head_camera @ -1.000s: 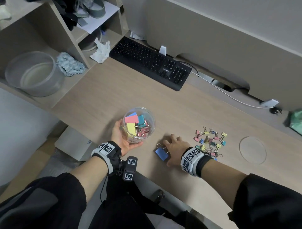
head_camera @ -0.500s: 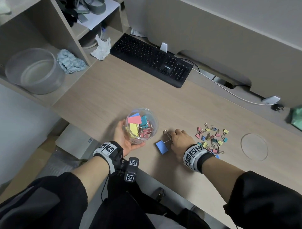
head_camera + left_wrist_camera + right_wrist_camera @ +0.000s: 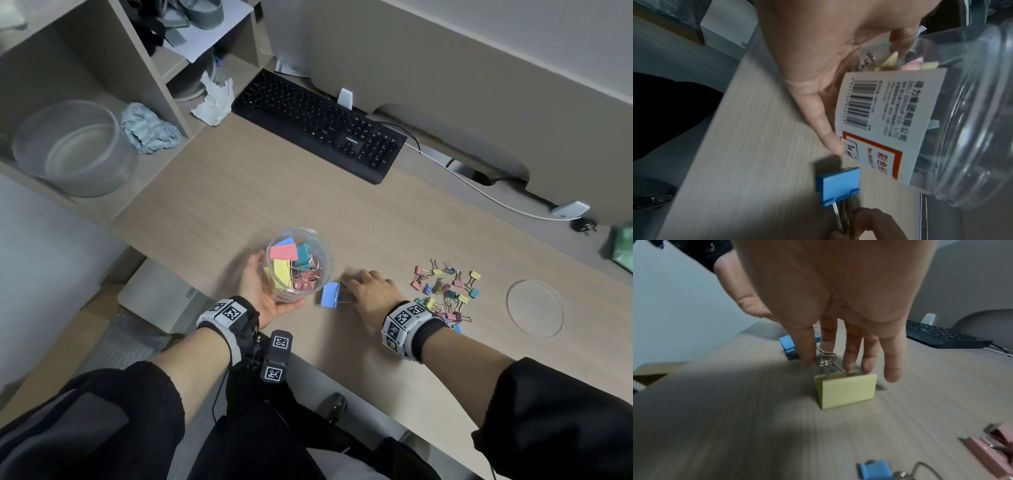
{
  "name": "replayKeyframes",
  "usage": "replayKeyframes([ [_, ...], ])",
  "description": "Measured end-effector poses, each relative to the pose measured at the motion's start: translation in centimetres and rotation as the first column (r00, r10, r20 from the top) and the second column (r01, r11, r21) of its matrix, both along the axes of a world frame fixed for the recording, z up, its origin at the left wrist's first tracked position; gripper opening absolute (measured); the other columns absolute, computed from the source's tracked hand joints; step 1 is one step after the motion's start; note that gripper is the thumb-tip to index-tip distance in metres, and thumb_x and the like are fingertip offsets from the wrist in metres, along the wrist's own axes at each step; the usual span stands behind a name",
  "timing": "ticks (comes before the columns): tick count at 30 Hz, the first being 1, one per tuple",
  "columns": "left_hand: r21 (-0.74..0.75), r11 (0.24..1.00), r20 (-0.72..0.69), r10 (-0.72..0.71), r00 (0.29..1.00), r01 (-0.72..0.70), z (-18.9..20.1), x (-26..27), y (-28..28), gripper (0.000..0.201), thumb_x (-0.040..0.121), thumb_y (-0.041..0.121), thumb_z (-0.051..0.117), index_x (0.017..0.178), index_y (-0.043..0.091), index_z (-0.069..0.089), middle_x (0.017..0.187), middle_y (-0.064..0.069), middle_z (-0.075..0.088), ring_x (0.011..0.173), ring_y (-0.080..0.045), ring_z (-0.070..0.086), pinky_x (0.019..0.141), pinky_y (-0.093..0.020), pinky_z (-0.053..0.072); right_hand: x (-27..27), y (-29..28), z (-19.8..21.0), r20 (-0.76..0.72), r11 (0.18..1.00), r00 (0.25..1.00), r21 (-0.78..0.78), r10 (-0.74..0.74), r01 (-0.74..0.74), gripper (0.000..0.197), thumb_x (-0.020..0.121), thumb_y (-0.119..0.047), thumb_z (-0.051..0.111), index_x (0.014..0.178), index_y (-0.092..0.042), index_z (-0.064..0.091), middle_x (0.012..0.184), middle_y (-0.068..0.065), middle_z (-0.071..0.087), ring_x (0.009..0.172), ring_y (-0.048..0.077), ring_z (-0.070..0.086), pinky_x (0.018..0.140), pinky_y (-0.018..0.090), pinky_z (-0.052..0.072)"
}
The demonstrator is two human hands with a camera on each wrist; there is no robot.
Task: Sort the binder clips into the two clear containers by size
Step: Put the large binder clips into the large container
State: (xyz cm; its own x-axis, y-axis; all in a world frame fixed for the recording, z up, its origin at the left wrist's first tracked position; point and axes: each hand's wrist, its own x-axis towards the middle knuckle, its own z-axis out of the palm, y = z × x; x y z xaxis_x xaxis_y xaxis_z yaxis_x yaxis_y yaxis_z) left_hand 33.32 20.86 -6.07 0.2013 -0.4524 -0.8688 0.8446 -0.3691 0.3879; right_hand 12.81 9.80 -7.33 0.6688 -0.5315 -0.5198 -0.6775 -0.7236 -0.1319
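My left hand [image 3: 260, 291] grips a clear container [image 3: 301, 228] near the desk's front edge. It holds several large binder clips in pink, yellow and teal, and the left wrist view shows its labelled wall [image 3: 972, 113]. Just right of it, my right hand [image 3: 346, 286] pinches the wire handles of a large blue binder clip [image 3: 329, 295] [image 3: 840, 186]. In the right wrist view a large yellow clip [image 3: 846, 391] stands under my fingers [image 3: 849, 366], and its handles meet the same pinch. A pile of small coloured clips [image 3: 445, 291] lies right of my wrist.
A clear round lid [image 3: 534, 308] lies flat at the right. A black keyboard [image 3: 318, 123] and a white cable [image 3: 479, 192] run along the back. A frosted tub [image 3: 75, 147] sits on the left shelf.
My right hand has taken the blue clip by its wire handles and drawn it left toward the container. The left hand keeps the container almost still.
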Motion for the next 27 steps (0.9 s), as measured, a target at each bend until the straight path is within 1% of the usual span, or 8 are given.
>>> replayKeyframes([
  [2,0.000,1.000,0.006,0.005,1.000,-0.005,0.2,0.1,-0.1,0.059,0.095,0.063,0.041,0.133,0.024,0.064,0.128,-0.016,0.070,0.110,-0.040,0.069,0.084,-0.057,0.058,0.1,-0.6,0.6,0.080,0.997,0.995,0.058,-0.058,0.053,0.033,0.088,-0.019,0.053,0.121,-0.020,0.054,0.116,0.009,0.057,0.111,0.032,0.050,0.087,0.043,0.046],
  [4,-0.007,1.000,0.010,0.007,1.000,-0.007,0.5,0.2,-0.1,0.057,0.095,0.062,0.042,0.130,0.024,0.065,0.126,-0.015,0.070,0.108,-0.039,0.069,0.083,-0.056,0.058,0.2,-1.5,1.6,0.155,0.979,0.973,0.137,-0.170,0.149,0.013,0.085,-0.023,0.056,0.098,-0.018,0.058,0.095,0.010,0.065,0.094,0.033,0.059,0.076,0.040,0.050],
  [7,-0.014,1.000,0.015,0.005,1.000,-0.005,1.0,0.4,-0.4,0.053,0.096,0.061,0.041,0.124,0.024,0.067,0.123,-0.014,0.071,0.107,-0.038,0.069,0.086,-0.055,0.056,0.4,-3.1,3.5,0.231,0.922,0.909,0.264,-0.347,0.285,0.007,0.083,-0.024,0.061,0.082,-0.017,0.060,0.076,0.009,0.069,0.075,0.032,0.060,0.067,0.036,0.050],
  [12,-0.036,0.999,0.044,-0.005,0.999,0.007,1.7,0.3,-1.2,0.047,0.098,0.059,0.040,0.116,0.025,0.068,0.118,-0.011,0.072,0.101,-0.036,0.069,0.094,-0.057,0.053,0.5,-5.8,7.8,0.461,0.871,0.747,0.356,-0.479,0.338,0.016,0.089,-0.015,0.055,0.076,-0.023,0.058,0.059,0.001,0.064,0.056,0.020,0.057,0.063,0.038,0.052],
  [17,-0.040,0.997,0.049,-0.069,0.996,0.071,2.0,-0.4,-1.8,0.057,0.094,0.062,0.044,0.132,0.024,0.064,0.126,-0.013,0.071,0.107,-0.037,0.069,0.095,-0.057,0.054,2.3,-5.8,12.7,0.542,0.802,0.616,0.526,-0.572,0.282,0.024,0.092,0.000,0.046,0.076,-0.015,0.056,0.061,0.004,0.059,0.047,0.006,0.051,0.050,0.021,0.044],
  [20,-0.060,0.989,0.053,-0.134,0.990,0.137,2.2,-1.3,-2.3,0.062,0.093,0.064,0.043,0.135,0.024,0.064,0.128,-0.013,0.072,0.110,-0.038,0.071,0.085,-0.053,0.058,4.0,-4.5,13.7,0.492,0.843,0.730,0.493,-0.473,0.215,0.018,0.090,-0.001,0.046,0.081,-0.009,0.059,0.064,0.005,0.061,0.051,0.012,0.052,0.050,0.020,0.041],
  [23,-0.074,0.981,0.076,-0.175,0.982,0.181,2.3,-2.2,-2.6,0.063,0.093,0.065,0.044,0.132,0.021,0.067,0.127,-0.017,0.073,0.110,-0.040,0.071,0.089,-0.059,0.059,5.6,-3.5,12.9,0.324,0.953,0.918,0.269,-0.229,0.143,0.011,0.087,-0.012,0.046,0.081,-0.015,0.055,0.087,0.014,0.067,0.078,0.031,0.059,0.063,0.028,0.038],
  [27,-0.066,0.976,0.109,-0.201,0.973,0.209,2.1,-2.6,-2.4,0.064,0.094,0.066,0.043,0.133,0.021,0.066,0.122,-0.018,0.074,0.104,-0.040,0.074,0.080,-0.055,0.062,6.5,-3.4,12.7,0.255,0.980,0.952,0.147,-0.167,0.132,0.018,0.086,-0.016,0.044,0.096,-0.011,0.058,0.100,0.019,0.066,0.086,0.036,0.059,0.065,0.033,0.039],
])
